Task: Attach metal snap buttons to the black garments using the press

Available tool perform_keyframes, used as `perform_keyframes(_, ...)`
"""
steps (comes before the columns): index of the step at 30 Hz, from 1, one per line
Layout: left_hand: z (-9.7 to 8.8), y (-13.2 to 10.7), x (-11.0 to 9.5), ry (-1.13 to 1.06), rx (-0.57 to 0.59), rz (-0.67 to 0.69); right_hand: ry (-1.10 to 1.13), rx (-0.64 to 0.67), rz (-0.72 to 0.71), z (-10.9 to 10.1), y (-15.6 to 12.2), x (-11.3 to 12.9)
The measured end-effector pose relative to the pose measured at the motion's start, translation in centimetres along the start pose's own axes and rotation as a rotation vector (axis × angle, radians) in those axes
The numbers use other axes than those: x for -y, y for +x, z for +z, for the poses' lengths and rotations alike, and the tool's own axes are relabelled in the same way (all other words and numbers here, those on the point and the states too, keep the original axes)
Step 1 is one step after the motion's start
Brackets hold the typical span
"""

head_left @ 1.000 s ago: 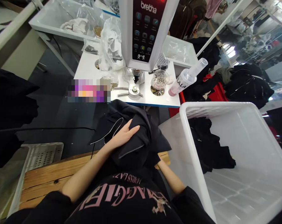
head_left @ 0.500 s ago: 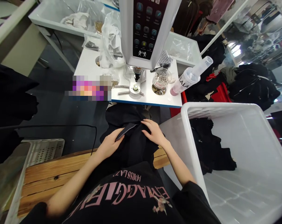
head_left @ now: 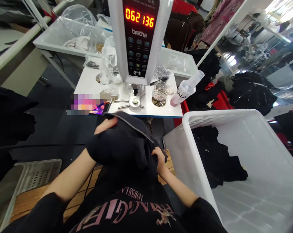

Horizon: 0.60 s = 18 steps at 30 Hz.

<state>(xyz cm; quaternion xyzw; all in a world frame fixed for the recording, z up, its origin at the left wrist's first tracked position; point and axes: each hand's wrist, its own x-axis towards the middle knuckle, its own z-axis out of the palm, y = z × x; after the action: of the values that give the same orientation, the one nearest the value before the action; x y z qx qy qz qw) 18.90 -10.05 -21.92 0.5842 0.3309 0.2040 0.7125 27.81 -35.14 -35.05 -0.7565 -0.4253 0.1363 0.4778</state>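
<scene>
A black garment (head_left: 127, 145) with a thin grey line along its upper edge is lifted in front of me over my lap. My left hand (head_left: 106, 124) grips its upper left part; the cloth drapes over my wrist and the fingers are blurred and partly covered. On the right side, my right hand (head_left: 159, 158) is closed on the garment's edge. Just beyond the cloth stands the white button-setting machine (head_left: 136, 77), its display lit with red digits. Its round lower die (head_left: 135, 101) sits uncovered under the dark upper tip.
A large white bin (head_left: 188, 129) holding black cloth stands at my right. On the white table (head_left: 84, 82) are a tub of small metal parts (head_left: 160, 91), a lidded cup (head_left: 182, 94) and a phone (head_left: 100, 108). A wooden bench (head_left: 29, 202) and plastic crate (head_left: 43, 176) are at left.
Both hands have spread apart and raised the garment off my lap, opening its edge. My left hand went up and left, partly under the cloth; my right moved lower. The view has shifted.
</scene>
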Motion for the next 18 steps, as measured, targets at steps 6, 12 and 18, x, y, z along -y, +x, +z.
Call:
perform_keyframes(6, 2.2, 1.0, 1.0, 0.621, 0.851, 0.106, -0.234, 0.467, 0.092, -4.5, 0.9, -1.6)
perform_keyframes(12, 1.8, -1.2, 1.2, 0.782, 0.683, 0.183, -0.096, 0.242, -0.141, -5.2, 5.7, 3.3)
perform_keyframes(18, 0.3, -1.9, -0.9, 0.692, 0.766, 0.167, 0.273, 0.322, 0.027, -5.4, 8.2, 8.9)
